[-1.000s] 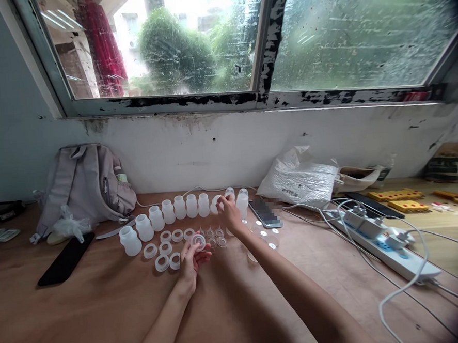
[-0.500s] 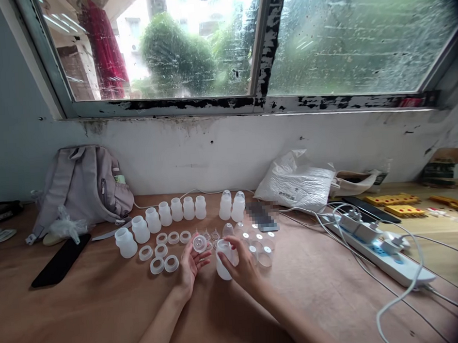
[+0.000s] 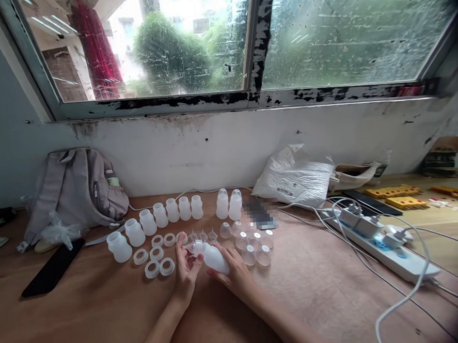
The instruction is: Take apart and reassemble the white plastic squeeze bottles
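Just below the middle of the frame, the right hand [image 3: 235, 274] is wrapped around a small white bottle [image 3: 214, 259] tipped on its side, neck pointing left. The left hand [image 3: 186, 270] meets it there, fingers closed on a clear teat and ring [image 3: 195, 247] pressed against the bottle's mouth. The two hands are together over the wooden table [image 3: 86, 315], both clamped on their parts. The step in hand looks like fitting the top onto the bottle; the next move probably calls for lining up the ring squarely with the neck and turning it while the right hand keeps the bottle from rolling. Further back stand a row of open bottles [image 3: 154, 220], loose rings [image 3: 152, 256] and clear caps [image 3: 254, 245].
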The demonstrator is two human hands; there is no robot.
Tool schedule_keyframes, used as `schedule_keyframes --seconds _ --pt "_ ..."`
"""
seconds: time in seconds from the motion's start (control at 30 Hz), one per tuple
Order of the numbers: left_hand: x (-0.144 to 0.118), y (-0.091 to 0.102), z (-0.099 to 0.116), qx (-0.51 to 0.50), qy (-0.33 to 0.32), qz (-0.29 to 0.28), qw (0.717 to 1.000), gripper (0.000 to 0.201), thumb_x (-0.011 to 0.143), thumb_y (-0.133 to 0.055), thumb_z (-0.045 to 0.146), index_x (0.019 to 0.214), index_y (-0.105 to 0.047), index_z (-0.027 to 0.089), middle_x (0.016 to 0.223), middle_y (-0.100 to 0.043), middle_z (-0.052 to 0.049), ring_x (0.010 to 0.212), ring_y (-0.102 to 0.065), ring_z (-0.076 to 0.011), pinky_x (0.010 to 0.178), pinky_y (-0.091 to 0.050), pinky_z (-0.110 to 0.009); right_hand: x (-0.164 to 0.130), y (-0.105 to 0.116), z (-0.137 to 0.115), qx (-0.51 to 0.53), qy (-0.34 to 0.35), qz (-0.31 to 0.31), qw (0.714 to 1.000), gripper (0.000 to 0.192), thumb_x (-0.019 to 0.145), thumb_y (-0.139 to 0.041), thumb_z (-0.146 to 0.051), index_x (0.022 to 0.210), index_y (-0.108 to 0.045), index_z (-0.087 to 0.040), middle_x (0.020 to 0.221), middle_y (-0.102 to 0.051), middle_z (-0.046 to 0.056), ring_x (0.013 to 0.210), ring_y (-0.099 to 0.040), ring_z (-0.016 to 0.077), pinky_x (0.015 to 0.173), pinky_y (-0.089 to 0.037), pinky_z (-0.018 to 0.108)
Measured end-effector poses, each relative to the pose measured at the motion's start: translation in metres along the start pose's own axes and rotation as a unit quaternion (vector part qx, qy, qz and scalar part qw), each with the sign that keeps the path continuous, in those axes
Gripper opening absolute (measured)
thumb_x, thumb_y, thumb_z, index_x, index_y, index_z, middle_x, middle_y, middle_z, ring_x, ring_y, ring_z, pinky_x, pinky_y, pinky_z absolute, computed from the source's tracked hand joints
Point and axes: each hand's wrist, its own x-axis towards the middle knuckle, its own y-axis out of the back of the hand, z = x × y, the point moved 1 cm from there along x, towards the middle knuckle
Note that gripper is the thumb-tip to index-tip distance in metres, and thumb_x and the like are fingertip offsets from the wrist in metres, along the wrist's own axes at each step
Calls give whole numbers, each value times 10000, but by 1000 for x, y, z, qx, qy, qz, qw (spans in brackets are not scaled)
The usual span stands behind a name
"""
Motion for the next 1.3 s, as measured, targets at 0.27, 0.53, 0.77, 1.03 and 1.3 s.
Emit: schedule_keyframes --seconds 0.27,0.53,0.77,1.03,1.3 --pt "3 4 5 38 32 -42 998 431 632 -662 347 996 -499 186 916 -564 -54 811 -536 -176 701 -410 -245 1 6 3 -44 50 43 997 404 711 -608 -330 1068 -455 -219 928 -554 71 843 -529 229 710 -451 351" --pt "5 7 1 33 46 -54 997 379 645 -643 394 930 -502 189 794 -549 -14 694 -510 -137 623 -395 -218 2 12 1 -54 54 41 996 407 718 -610 -305 1097 -471 -249 966 -525 71 872 -506 230 742 -443 367" --pt "4 5 2 29 63 -55 996 373 625 -666 370 913 -505 195 778 -559 -8 691 -523 -137 632 -405 -221 1 13 3 -73 69 71 992 456 696 -637 -296 1128 -492 -274 971 -525 66 886 -511 231 757 -454 376" --pt "4 7 8 -100 96 -91 986 487 680 -622 218 1132 -440 231 1076 -545 -55 986 -507 -186 820 -398 -274 2 14 1 -23 35 29 999 437 716 -606 -340 1125 -482 -254 960 -522 77 868 -519 232 742 -457 360" --pt "10 10 6 -135 110 -57 983 435 700 -592 249 1115 -472 198 1064 -557 -85 1019 -496 -202 810 -407 -278 -2 8 -3 -30 44 13 998 441 709 -611 -333 1125 -483 -262 955 -526 74 880 -514 241 749 -448 365"
